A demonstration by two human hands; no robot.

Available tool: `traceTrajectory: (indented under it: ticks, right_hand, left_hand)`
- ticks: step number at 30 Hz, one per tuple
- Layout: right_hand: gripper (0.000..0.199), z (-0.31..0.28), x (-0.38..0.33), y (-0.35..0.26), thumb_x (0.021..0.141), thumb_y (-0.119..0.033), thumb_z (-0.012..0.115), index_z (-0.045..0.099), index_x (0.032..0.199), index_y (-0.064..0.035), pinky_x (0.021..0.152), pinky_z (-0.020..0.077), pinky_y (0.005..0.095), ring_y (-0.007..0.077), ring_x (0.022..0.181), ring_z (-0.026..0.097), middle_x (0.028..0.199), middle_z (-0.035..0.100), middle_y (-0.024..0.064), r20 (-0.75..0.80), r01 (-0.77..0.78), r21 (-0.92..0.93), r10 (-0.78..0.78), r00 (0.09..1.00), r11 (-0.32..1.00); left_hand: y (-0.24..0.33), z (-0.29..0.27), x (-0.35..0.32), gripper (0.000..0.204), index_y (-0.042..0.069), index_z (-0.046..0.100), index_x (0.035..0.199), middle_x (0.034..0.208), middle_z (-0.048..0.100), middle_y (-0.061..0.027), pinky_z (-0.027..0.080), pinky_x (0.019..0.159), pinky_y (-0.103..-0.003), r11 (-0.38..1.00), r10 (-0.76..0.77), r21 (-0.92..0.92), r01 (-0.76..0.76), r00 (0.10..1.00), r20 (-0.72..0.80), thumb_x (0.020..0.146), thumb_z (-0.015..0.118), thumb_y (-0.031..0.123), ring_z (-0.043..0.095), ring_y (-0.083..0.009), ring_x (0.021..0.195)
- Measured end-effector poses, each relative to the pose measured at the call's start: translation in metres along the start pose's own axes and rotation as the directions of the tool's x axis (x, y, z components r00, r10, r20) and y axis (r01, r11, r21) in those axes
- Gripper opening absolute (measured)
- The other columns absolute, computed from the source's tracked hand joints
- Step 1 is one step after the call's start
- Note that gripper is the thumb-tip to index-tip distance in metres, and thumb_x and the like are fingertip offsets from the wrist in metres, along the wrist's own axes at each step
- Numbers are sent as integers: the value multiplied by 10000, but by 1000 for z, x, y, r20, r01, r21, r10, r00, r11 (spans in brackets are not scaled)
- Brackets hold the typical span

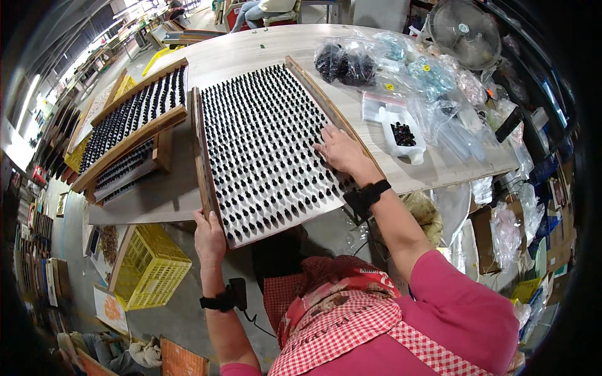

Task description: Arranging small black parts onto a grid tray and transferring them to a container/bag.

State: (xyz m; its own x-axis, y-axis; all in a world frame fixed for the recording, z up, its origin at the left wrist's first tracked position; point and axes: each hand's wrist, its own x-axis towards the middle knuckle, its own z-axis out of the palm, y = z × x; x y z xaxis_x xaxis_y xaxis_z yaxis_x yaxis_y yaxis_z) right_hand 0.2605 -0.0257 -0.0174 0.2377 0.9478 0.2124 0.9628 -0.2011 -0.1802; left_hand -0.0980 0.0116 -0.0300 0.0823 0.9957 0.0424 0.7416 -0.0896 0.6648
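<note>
A long tray with a white base and wooden side rails lies tilted at the near edge of the table. Rows of small black knob-like pieces stand upright all over it. My left hand is closed around the near end of its left rail. Over the right side of the rows rests my right hand, fingers a little apart and touching the pieces near the right rail. Whether a single piece sits under those fingertips cannot be made out. Both wrists wear black straps.
Similar filled trays are stacked to the left. At the right are a white container of dark pieces, clear plastic bags and a fan. A yellow crate stands on the floor below left. A seated person is beyond the table.
</note>
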Motion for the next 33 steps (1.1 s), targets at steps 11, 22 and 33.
traceTrajectory:
  ticks: [11,22,33]
  right_hand:
    - [446,10,25,15,972,-301,394,443,1217,67,1028,344,413,371,1226,419,1319,437,248,-174,147,30,-140,975,989]
    - [132,27,47,20,849,-109,533,600,867,3,867,456,408,339,968,545,964,577,168,-148,118,63,-108,983,991]
    - [143,28,43,25,758,-94,628,693,860,-16,855,448,392,323,917,569,930,616,144,-284,123,239,-52,957,963]
  left_hand:
    - [-5,4,4,372,42,400,1199,970,606,-301,423,779,-531,999,36,-6,-36,999,-22,945,370,312,563,-481,911]
    - [1,0,-3,384,26,401,1190,926,614,-303,431,771,-532,1000,-13,24,13,1000,-17,944,365,318,575,-477,888]
    - [9,2,-3,376,47,418,1190,942,630,-272,445,780,-526,993,-93,67,96,995,-40,943,371,326,587,-457,895]
